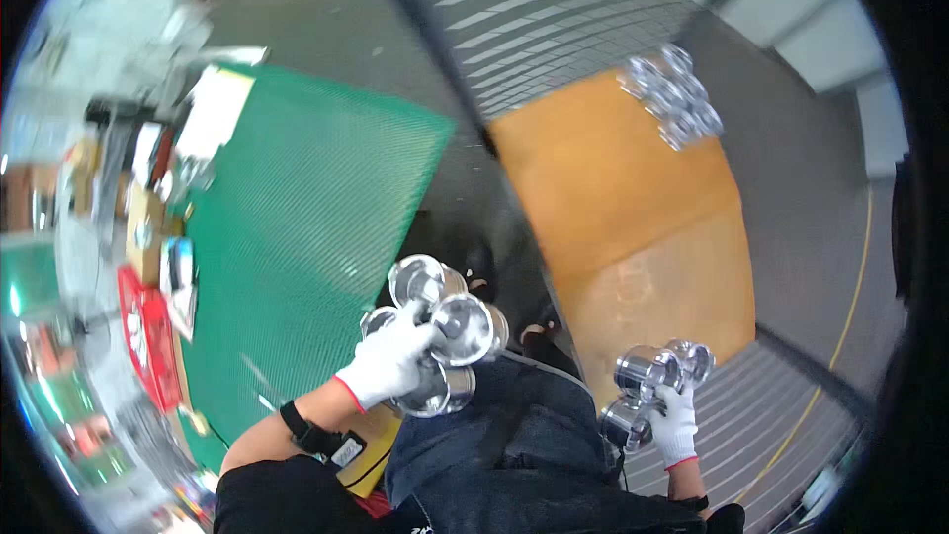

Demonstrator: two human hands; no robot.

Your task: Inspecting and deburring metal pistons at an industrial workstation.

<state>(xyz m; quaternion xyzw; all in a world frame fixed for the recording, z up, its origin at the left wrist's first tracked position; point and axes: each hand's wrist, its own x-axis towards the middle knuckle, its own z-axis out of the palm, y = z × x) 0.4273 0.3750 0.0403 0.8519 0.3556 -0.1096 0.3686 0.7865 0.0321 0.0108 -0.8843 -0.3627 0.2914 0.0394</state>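
My left hand [388,361], in a white knit glove with a red cuff, grips a cluster of shiny metal cups [463,328] with round open mouths. They hang in front of my body, beside the near corner of the green-matted table. My right hand [674,427], gloved the same way, is closed on a smaller bunch of metal cups [647,371] at the near edge of the orange-brown tabletop. Whether those cups rest on that surface or are held just above it, I cannot tell. At its far right corner stands a group of similar shiny metal pieces [674,97], blurred.
A table with a green ribbed mat [306,198] is on the left, an orange-brown tabletop [613,188] on the right. Dark floor [460,193] separates them. A dark post [420,25] rises at the far side. A red tray [146,336] and boxes line the left edge.
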